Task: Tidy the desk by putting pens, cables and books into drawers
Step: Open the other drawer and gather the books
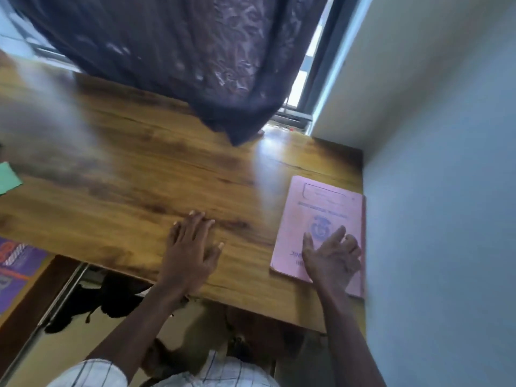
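A pink exercise book (321,213) lies flat on the wooden desk (125,169), near the right edge against the wall. My right hand (332,255) rests on the book's near end with fingers spread. My left hand (192,247) lies flat on the bare desk top to the left of the book, fingers apart and holding nothing. An open drawer (64,297) shows below the desk's front edge at lower left, with dark items inside.
A dark purple curtain (181,51) hangs over the desk's back. A pale wall (446,191) bounds the right side. A green paper (8,177) sits at the far left edge, and a purple printed book (16,263) lies at lower left.
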